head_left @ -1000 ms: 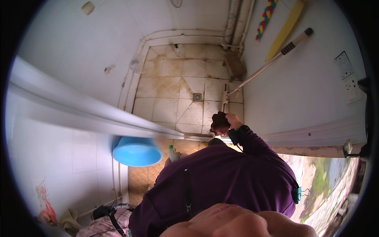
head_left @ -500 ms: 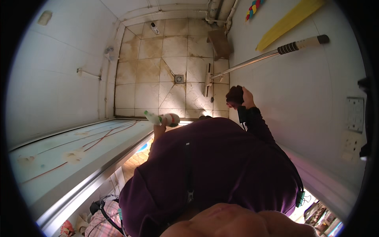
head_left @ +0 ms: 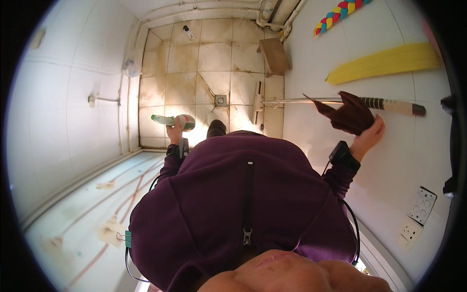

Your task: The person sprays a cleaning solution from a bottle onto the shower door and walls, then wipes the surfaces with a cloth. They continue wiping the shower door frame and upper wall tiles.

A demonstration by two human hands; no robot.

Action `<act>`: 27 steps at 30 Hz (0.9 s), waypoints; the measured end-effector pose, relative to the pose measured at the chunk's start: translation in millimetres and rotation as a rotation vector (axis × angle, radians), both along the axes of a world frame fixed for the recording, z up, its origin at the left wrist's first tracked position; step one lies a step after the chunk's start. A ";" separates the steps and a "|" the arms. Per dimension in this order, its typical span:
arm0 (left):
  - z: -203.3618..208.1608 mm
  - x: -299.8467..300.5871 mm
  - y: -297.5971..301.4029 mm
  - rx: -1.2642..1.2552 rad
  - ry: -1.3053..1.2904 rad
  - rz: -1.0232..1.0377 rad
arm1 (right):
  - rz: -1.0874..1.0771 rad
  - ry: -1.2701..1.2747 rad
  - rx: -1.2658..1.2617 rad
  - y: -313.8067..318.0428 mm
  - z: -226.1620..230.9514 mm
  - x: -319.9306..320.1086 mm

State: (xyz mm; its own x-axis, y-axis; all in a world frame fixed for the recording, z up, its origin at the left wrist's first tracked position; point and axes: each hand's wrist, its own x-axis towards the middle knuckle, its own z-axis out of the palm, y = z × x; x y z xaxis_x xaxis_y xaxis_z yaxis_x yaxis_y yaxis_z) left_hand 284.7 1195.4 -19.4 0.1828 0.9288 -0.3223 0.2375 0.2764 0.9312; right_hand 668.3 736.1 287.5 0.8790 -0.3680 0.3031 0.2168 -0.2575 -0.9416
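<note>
My left hand is wrapped round a spray bottle with a green-tipped nozzle and a red and white label. It holds the bottle over the tiled floor, nozzle toward the left. Off to the right, my right hand grips a dark brown cloth, which hangs spread out with pointed corners. Behind the cloth a long-handled squeegee leans against the white wall, part of its pole hidden. A dark shoe shows just ahead of my body.
Stained tiles surround a square floor drain. A brown stool stands by the right wall near pipes; a small bottle is farther back. A yellow strip and a braided colourful band hang on the wall, with switches nearer me.
My body has moved forward into the tiled room. The left hand has carried the spray bottle forward and left. My right hand has swung right, and the bunched cloth has opened out.
</note>
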 end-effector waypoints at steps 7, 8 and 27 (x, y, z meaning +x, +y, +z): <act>41.6 65.6 115.2 -0.013 0.017 -0.142 | -0.176 -0.041 0.089 77.8 49.7 -5.0; 47.8 79.6 127.2 0.013 0.022 -0.168 | -0.170 -0.037 0.113 87.2 52.8 -5.8; 138.2 361.8 253.8 0.444 0.177 -1.016 | 0.282 0.304 -0.141 260.8 -83.7 177.8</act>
